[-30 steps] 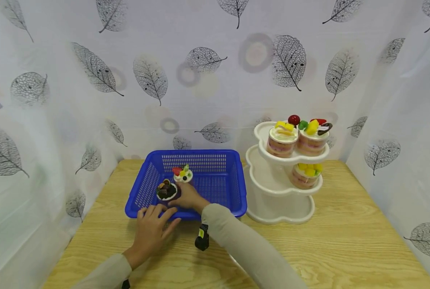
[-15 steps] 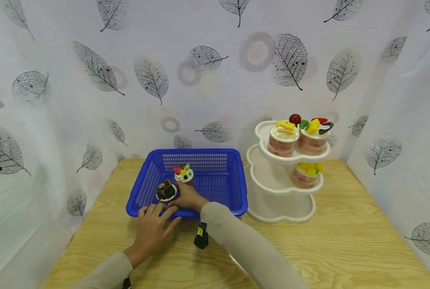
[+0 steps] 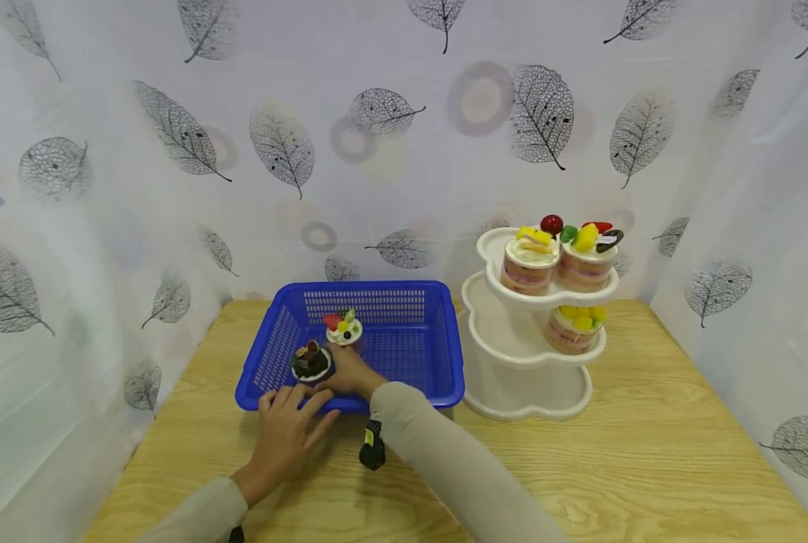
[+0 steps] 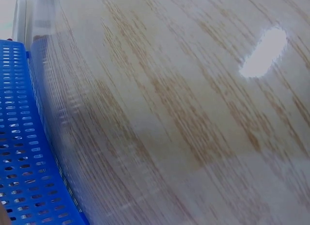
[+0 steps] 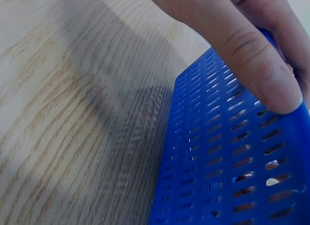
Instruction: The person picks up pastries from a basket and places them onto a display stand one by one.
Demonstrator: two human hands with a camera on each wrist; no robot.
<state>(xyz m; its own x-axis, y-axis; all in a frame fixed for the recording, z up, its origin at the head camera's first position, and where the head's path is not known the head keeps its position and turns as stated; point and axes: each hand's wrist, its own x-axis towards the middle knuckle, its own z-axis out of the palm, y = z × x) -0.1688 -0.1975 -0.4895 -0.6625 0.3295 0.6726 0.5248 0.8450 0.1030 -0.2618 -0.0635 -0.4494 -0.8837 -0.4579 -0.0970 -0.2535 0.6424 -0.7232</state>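
A blue plastic basket (image 3: 413, 354) sits on the table. Inside it, my right hand (image 3: 351, 372) has its thumb and fingers round the side of a dessert cup (image 3: 311, 363) with a dark chocolate topping. Just behind that stands another dessert cup (image 3: 343, 332), topped with cream and fruit. My left hand (image 3: 288, 426) grips the basket's front rim, fingers over the edge. In the right wrist view, a thumb (image 5: 271, 84) lies along the outside of the basket's slotted wall (image 5: 208, 152). The left wrist view shows mostly tabletop, with the basket's side (image 4: 19, 138) at its left edge.
Right of the basket stands a white three-tier stand (image 3: 505, 332). Two fruit-topped dessert cups (image 3: 529, 270) are on its top tier, and a third cup (image 3: 573, 332) with yellow topping is on the middle tier. A leaf-patterned curtain (image 3: 404, 166) hangs behind the wooden table (image 3: 621, 452).
My right hand and the chocolate-topped cup have shifted slightly left within the basket. The left hand stays at the front rim.
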